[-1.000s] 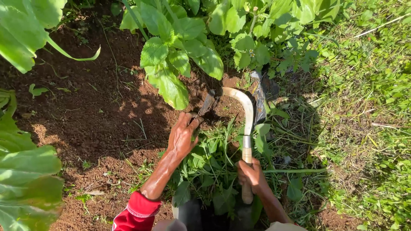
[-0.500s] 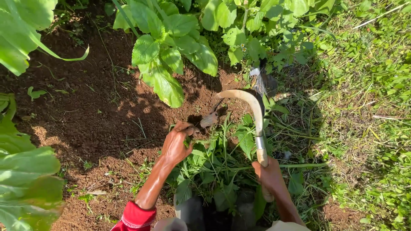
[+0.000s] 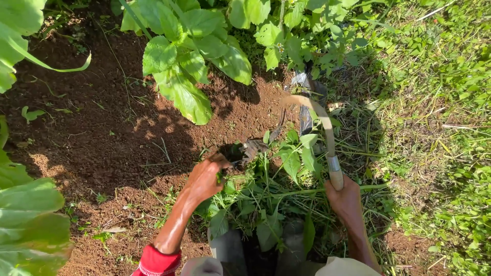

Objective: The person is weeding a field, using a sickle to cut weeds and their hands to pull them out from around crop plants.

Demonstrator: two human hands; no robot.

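Soil [image 3: 102, 128] under leafy weeds [image 3: 266, 204]

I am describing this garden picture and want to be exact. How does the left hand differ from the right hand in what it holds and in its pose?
The left hand grips a clump of green weeds near bare soil; the right hand is closed on the pale handle of a curved sickle. The left arm reaches further forward, with a red cuff at the wrist; the right hand stays closer to the body. Both are bare and closed in a fist.
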